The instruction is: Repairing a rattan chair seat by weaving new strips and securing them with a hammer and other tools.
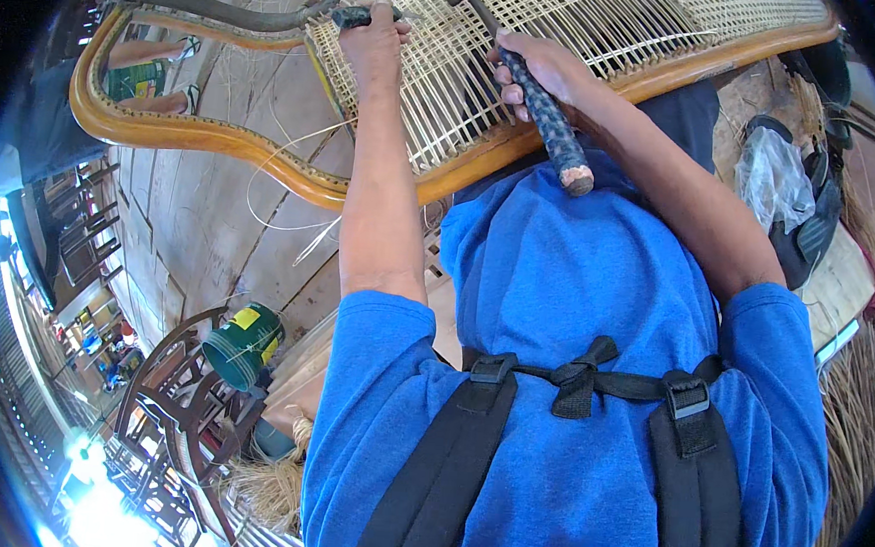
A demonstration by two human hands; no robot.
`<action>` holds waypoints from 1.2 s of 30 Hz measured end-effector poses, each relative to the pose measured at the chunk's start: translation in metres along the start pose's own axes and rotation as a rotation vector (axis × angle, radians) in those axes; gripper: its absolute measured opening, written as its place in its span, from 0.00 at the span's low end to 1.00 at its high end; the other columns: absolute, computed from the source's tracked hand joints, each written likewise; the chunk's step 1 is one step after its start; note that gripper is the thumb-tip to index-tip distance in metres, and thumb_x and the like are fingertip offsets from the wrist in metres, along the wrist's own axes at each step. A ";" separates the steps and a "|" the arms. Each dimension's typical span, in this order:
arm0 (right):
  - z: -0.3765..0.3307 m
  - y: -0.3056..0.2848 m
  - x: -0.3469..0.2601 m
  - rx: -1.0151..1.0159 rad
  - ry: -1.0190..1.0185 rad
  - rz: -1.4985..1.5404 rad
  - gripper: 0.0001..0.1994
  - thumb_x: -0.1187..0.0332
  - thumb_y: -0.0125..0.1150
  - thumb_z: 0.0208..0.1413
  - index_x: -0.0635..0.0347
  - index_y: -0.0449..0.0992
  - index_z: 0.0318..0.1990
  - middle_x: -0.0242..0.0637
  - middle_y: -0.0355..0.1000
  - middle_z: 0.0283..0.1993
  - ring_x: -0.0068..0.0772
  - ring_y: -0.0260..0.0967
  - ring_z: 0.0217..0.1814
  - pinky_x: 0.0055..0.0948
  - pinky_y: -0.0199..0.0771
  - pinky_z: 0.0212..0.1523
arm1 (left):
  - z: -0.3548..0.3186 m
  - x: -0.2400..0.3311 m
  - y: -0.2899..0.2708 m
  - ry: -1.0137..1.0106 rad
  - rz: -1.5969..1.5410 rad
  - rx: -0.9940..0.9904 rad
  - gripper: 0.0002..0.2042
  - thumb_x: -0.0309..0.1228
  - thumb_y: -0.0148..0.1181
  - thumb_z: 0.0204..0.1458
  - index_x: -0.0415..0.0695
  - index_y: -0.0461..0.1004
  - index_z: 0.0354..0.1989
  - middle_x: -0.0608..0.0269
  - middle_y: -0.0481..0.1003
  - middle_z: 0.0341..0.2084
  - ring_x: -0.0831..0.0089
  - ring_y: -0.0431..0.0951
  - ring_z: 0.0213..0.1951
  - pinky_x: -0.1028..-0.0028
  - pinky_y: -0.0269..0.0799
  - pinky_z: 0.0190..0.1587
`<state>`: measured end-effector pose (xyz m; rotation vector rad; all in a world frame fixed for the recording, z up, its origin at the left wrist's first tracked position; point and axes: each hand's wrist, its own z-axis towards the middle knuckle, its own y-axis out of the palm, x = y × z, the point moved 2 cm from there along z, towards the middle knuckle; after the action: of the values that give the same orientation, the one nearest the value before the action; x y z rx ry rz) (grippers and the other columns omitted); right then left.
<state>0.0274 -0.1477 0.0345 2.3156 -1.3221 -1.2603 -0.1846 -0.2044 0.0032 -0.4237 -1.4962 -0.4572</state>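
A woven cane panel (573,31) in a curved, glossy wooden frame (215,140) lies across my lap. My left hand (372,39) is closed on a small dark tool (358,14) pressed at the panel's left edge. My right hand (535,69) grips a hammer (547,115) by its dark wrapped handle; the metal head rests over the weave near the top, and the handle's butt points back toward my blue shirt. Loose cane strands (283,174) trail from the panel's edge over the floor.
A wooden plank floor (200,219) lies below. A green can (243,342) stands near dark wooden chair frames (179,408) at lower left. Another person's sandalled feet (174,77) show beyond the frame at upper left. A plastic bag (774,174) and dried fibre bundles (854,419) sit at right.
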 end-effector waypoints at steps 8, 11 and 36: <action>0.013 0.019 -0.002 -0.023 0.056 -0.008 0.14 0.54 0.44 0.61 0.56 0.65 0.36 0.23 0.60 0.20 0.18 0.58 0.16 0.24 0.62 0.14 | -0.003 -0.004 0.008 0.038 0.178 -0.027 0.12 0.32 0.59 0.48 0.33 0.68 0.27 0.58 0.72 0.15 0.74 0.73 0.16 0.79 0.67 0.17; 0.010 0.017 -0.003 0.032 -0.003 0.014 0.14 0.54 0.44 0.61 0.55 0.65 0.36 0.24 0.61 0.20 0.18 0.59 0.16 0.24 0.62 0.14 | -0.001 0.005 0.007 -0.083 0.002 0.060 0.10 0.30 0.55 0.48 0.34 0.68 0.27 0.58 0.72 0.13 0.75 0.71 0.14 0.79 0.66 0.16; -0.004 0.027 0.016 -0.011 0.009 0.162 0.15 0.52 0.45 0.60 0.55 0.64 0.36 0.25 0.61 0.20 0.20 0.59 0.16 0.26 0.63 0.14 | -0.030 0.007 0.001 -0.026 0.088 0.000 0.09 0.32 0.56 0.50 0.38 0.71 0.31 0.64 0.70 0.16 0.78 0.71 0.16 0.80 0.67 0.19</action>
<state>0.0174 -0.1763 0.0418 2.1545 -1.4622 -1.2021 -0.1582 -0.2197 0.0089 -0.4949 -1.4963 -0.3840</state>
